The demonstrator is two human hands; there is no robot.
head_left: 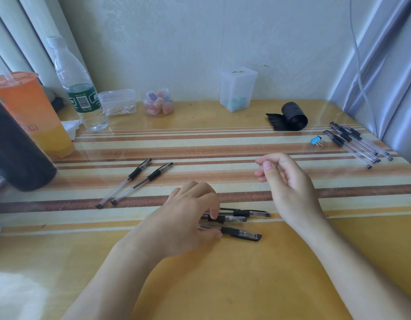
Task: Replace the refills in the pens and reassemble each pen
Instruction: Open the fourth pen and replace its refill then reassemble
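You have three pens (236, 218) at the worktop's (223, 273) front middle, two pens (153, 175) nearer its left edge, and perhaps five bunched pens (359, 144) at the right edge. At the back a tub (117, 98) holds cotton swabs (119, 110) and a jar (157, 94) holds pink pieces (157, 107). Your left hand (188, 215) clasps the three pens under curled fingers. Your right hand (285, 179) hovers, thumb to forefinger; whether it pinches anything, I cannot tell.
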